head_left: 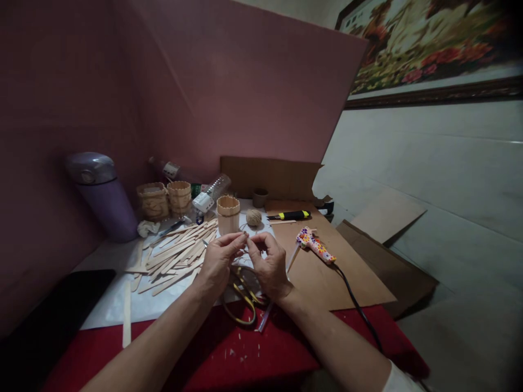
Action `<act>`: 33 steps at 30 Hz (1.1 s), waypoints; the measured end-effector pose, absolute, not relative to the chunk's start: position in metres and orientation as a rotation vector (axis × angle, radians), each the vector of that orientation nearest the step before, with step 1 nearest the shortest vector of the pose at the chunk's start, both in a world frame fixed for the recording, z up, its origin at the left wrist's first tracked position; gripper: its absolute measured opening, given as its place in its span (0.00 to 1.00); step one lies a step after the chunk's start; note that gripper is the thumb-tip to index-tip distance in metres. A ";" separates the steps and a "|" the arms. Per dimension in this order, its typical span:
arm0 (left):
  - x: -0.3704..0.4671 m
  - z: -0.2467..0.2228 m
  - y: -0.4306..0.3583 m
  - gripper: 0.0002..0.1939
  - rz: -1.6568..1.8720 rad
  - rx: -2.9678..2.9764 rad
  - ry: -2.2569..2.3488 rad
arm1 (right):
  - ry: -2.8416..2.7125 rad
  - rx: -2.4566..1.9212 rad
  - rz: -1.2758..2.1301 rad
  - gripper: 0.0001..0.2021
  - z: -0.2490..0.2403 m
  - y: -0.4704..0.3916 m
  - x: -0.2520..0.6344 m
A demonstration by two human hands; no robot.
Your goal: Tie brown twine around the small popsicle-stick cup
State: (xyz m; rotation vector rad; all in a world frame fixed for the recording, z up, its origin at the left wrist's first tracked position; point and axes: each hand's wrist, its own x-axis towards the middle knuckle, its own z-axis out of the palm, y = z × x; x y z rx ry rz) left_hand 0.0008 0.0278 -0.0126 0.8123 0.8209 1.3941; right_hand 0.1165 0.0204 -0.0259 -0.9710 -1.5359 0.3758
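Observation:
My left hand (219, 259) and my right hand (268, 262) meet in the middle, fingertips pinched close together. Between them is something small, perhaps twine, too small to make out. Just behind stands a cup made of wooden sticks (227, 214) with a band round its upper part. A ball of twine (254, 218) lies to its right. Scissors with yellow and black handles (241, 305) rest beneath my hands at the table's front edge. Flat wooden sticks (175, 257) are heaped to the left of my left hand.
Two stick-covered cups (178, 197), a clear bottle (211, 193) and a purple flask (107, 198) stand or lie back left. A patterned glue gun (316, 246) and a yellow-black cutter (295, 215) lie on brown board (347, 277) at right. A dark cord runs off the front.

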 end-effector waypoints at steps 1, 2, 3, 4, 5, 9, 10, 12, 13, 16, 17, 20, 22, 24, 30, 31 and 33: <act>0.001 -0.013 0.028 0.11 1.396 0.814 0.817 | -1.542 -0.970 0.373 0.06 -0.026 0.021 0.117; 0.001 -0.013 0.028 0.11 1.402 0.813 0.813 | -1.547 -0.968 0.372 0.06 -0.027 0.021 0.117; 0.001 -0.012 0.028 0.11 1.407 0.812 0.809 | -1.552 -0.967 0.374 0.06 -0.027 0.021 0.117; 0.001 -0.012 0.027 0.11 1.414 0.814 0.802 | -1.558 -0.967 0.382 0.06 -0.027 0.021 0.117; 0.001 -0.011 0.027 0.10 1.421 0.820 0.792 | -1.564 -0.965 0.396 0.06 -0.028 0.021 0.117; -0.002 -0.003 0.028 0.08 1.484 0.870 0.728 | -1.593 -0.935 0.459 0.07 -0.024 0.022 0.119; -0.003 0.000 0.028 0.08 1.500 0.883 0.718 | -1.603 -0.916 0.460 0.08 -0.023 0.024 0.120; -0.005 0.006 0.028 0.08 1.537 0.898 0.687 | -1.622 -0.866 0.459 0.09 -0.021 0.027 0.121; -0.006 0.009 0.029 0.08 1.544 0.901 0.670 | -1.635 -0.837 0.469 0.09 -0.021 0.029 0.122; -0.008 0.017 0.029 0.07 1.551 0.889 0.601 | -1.681 -0.778 0.545 0.10 -0.022 0.034 0.123; -0.008 0.019 0.029 0.07 1.548 0.886 0.576 | -1.695 -0.773 0.573 0.11 -0.022 0.034 0.123; -0.009 0.027 0.028 0.08 1.526 0.885 0.522 | -1.699 -0.753 0.666 0.13 -0.022 0.035 0.121; -0.009 0.032 0.027 0.09 1.516 0.891 0.520 | -1.688 -0.701 0.735 0.14 -0.019 0.034 0.119; -0.009 0.037 0.027 0.08 1.517 0.894 0.526 | -1.685 -0.657 0.799 0.14 -0.017 0.033 0.117; -0.009 0.051 0.033 0.08 1.572 0.841 0.493 | -1.610 -0.765 0.825 0.10 -0.020 0.033 0.115; -0.010 0.053 0.036 0.09 1.587 0.842 0.499 | -1.605 -0.789 0.812 0.10 -0.021 0.034 0.115; -0.011 0.056 0.042 0.09 1.640 0.856 0.528 | -1.622 -0.830 0.768 0.11 -0.023 0.035 0.116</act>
